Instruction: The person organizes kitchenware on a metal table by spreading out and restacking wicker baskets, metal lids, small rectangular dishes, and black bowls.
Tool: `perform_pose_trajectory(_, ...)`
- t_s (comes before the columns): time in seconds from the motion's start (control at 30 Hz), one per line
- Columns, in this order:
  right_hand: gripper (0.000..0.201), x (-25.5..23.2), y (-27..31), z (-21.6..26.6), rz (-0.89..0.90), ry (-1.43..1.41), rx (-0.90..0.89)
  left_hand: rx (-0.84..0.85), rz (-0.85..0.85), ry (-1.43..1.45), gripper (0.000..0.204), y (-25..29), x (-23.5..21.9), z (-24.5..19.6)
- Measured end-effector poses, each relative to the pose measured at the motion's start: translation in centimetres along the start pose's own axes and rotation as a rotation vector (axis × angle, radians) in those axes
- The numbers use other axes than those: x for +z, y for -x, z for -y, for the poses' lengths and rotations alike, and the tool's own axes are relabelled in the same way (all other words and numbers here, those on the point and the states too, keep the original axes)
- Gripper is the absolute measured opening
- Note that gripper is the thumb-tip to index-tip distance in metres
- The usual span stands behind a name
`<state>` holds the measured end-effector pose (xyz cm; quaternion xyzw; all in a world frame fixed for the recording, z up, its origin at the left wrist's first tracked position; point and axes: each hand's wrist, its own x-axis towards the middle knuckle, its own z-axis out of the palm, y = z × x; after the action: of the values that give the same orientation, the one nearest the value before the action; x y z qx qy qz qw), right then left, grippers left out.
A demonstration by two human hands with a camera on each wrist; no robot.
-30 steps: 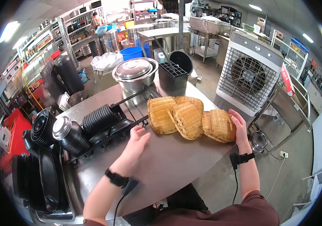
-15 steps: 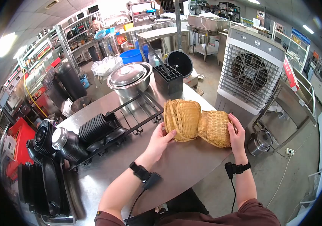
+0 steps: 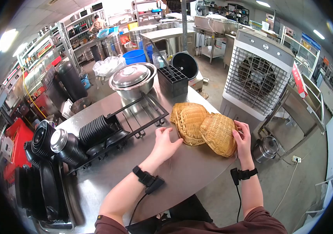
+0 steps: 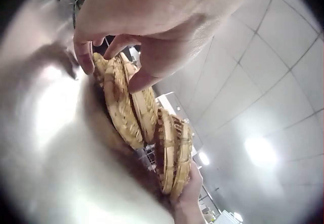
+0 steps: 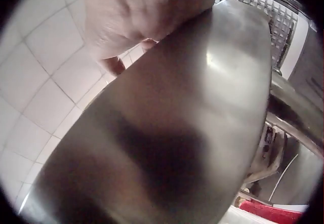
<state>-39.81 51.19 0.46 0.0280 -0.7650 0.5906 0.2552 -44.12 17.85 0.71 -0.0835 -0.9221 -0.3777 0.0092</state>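
1. The woven baskets (image 3: 203,126) lie in an overlapping row near the far right edge of the steel table (image 3: 174,171), each tipped on its side and leaning on the next; that lean looks like what keeps them from rolling flat.
2. The right hand (image 3: 243,137) presses against the outer side of the rightmost basket (image 3: 218,134), fingers fairly straight and close together, seemingly bracing the row from the table's edge side. The right wrist view shows only blurred knuckles and steel, so the finer finger position cannot be told there.
3. The left hand (image 3: 164,141) sits at the other end of the row, by the left basket (image 3: 190,121). In the left wrist view, its fingers (image 4: 83,52) curl loosely and the thumb tip touches the basket rim (image 4: 117,95); it looks like a light touch rather than a firm pinch. Together the two hands bracket the row from both ends.
4. Just left of the baskets stands a black wire rack (image 3: 131,121) holding stacked black bowls (image 3: 96,130).
5. Beyond it sit a lidded steel pot (image 3: 131,80) and a black divided box (image 3: 173,80).
6. A large fan cooler (image 3: 258,76) stands on the floor, right of the table.
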Motion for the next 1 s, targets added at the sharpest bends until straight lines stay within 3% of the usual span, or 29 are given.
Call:
perform_pose_trajectory(0.1, 0.034, -0.1, 0.0, -0.1, -0.023, -0.041, 0.009, 0.021, 0.020, 0.241, 0.062, 2.8, -3.7, -0.4)
perform_pose_trajectory(0.27, 0.031, -1.0, -0.2, -3.0, -0.156, -0.369, 0.059, 0.037, 0.057, 0.496, 0.042, 10.1, -9.7, 1.3)
perform_pose_trajectory(0.33, 0.031, -0.9, -0.4, -3.3, -0.186, -0.466, 0.072, -0.184, 0.087, 0.688, 0.036, 13.0, -11.8, 2.5)
perform_pose_trajectory(0.5, 0.031, -1.9, -1.0, -5.1, -0.163, -0.521, 0.124, -0.243, -0.051, 0.782, 0.026, 17.9, -15.2, 5.7)
perform_pose_trajectory(0.63, 0.035, -1.1, -1.5, -3.6, -0.165, -0.465, 0.206, -0.297, -0.163, 0.902, 0.019, 20.4, -16.8, 8.9)
perform_pose_trajectory(0.7, 0.041, -1.4, 0.1, -1.7, -0.248, -0.202, 0.210, -0.279, -0.262, 1.029, 0.015, 21.3, -17.0, 10.0)
perform_pose_trajectory(0.77, 0.052, 0.2, 1.7, 0.9, -0.214, -0.090, 0.181, -0.290, -0.276, 1.220, 0.016, 21.5, -16.8, 11.6)
perform_pose_trajectory(0.83, 0.073, 1.4, 1.8, -0.7, 0.022, 0.037, 0.098, -0.288, -0.260, 1.265, 0.015, 21.5, -16.5, 12.6)
perform_pose_trajectory(0.87, 0.072, 1.7, 1.6, -2.0, 0.071, 0.177, 0.032, -0.292, -0.267, 1.286, 0.015, 21.5, -16.3, 12.7)
perform_pose_trajectory(0.9, 0.073, 2.5, 1.2, -2.1, 0.083, 0.384, -0.050, -0.287, -0.256, 1.304, 0.015, 21.6, -16.0, 12.6)
perform_pose_trajectory(1.0, 0.077, 5.0, 1.1, -0.3, 0.077, 0.398, -0.046, -0.241, -0.240, 1.186, 0.014, 21.8, -15.6, 12.4)
